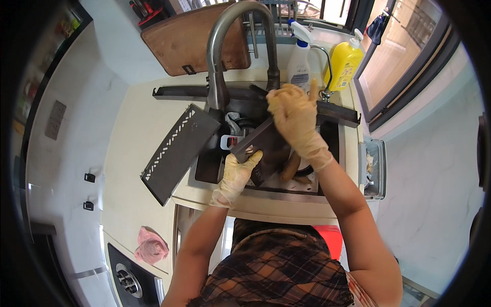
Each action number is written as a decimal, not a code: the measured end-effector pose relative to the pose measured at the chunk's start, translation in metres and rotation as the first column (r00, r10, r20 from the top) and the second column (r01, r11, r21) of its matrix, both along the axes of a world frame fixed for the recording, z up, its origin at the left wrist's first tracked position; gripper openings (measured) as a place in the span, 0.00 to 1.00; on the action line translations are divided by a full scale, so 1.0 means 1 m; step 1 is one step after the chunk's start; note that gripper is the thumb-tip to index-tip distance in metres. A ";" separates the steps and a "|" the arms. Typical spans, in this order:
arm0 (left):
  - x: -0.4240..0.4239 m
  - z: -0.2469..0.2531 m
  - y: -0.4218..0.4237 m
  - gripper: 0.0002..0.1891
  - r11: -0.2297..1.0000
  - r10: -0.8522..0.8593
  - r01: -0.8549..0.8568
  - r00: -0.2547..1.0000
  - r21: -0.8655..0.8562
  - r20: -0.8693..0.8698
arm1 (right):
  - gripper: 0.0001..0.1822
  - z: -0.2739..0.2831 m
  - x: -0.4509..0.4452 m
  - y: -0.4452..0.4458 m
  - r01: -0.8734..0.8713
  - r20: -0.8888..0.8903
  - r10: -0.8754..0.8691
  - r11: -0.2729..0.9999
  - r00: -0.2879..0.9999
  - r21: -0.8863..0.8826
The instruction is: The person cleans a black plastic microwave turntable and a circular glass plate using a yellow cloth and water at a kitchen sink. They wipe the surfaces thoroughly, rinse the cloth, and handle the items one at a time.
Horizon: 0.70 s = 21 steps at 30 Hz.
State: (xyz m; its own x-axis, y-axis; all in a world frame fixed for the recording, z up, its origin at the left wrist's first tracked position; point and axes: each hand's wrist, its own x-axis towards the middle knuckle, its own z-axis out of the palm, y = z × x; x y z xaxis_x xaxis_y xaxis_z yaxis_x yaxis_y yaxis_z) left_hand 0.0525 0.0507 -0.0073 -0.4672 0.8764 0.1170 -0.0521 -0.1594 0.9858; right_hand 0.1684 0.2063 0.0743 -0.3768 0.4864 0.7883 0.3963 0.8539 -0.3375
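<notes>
My left hand, in a pale translucent glove, grips the lower left end of a dark metal panel with cut-out slots, its thumb on the face. The panel is tilted over the sink. Also gloved, my right hand is at the panel's far end, fingers curled and one finger sticking up. Whether it holds something is hidden. Beside its knuckles a short dark bar shows. A brown elongated item lies in the sink under the panel.
A similar slotted panel leans over the sink's left rim. A long dark rail spans the back, below the arched faucet. Behind stand a spray bottle, a yellow pump bottle and a cutting board. A pink cloth lies left.
</notes>
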 end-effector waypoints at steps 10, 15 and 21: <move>-0.002 0.018 -0.003 0.16 1.000 0.023 -0.023 1.000 0.010 -0.020 | 0.06 -0.022 -0.008 0.023 0.005 -0.311 -0.040 0.994 0.950 -0.112; -0.010 0.023 -0.002 0.15 1.000 0.021 -0.021 1.000 -0.003 0.014 | 0.16 -0.058 -0.006 0.035 -0.565 -0.753 -0.268 0.525 0.601 -0.637; -0.029 0.027 -0.027 0.27 0.959 0.039 -0.072 0.991 -0.274 -0.124 | 0.24 -0.126 -0.027 0.004 -0.606 -0.692 -0.364 0.334 0.624 -0.722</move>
State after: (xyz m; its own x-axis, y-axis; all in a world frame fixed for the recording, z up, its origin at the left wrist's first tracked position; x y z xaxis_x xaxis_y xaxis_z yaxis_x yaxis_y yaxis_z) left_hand 0.0230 0.0241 0.0198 -0.5140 0.8549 -0.0707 0.0665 0.1219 0.9903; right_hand 0.1413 0.2099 -0.0513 -0.1407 0.9849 -0.1006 -0.4367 -0.1529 -0.8865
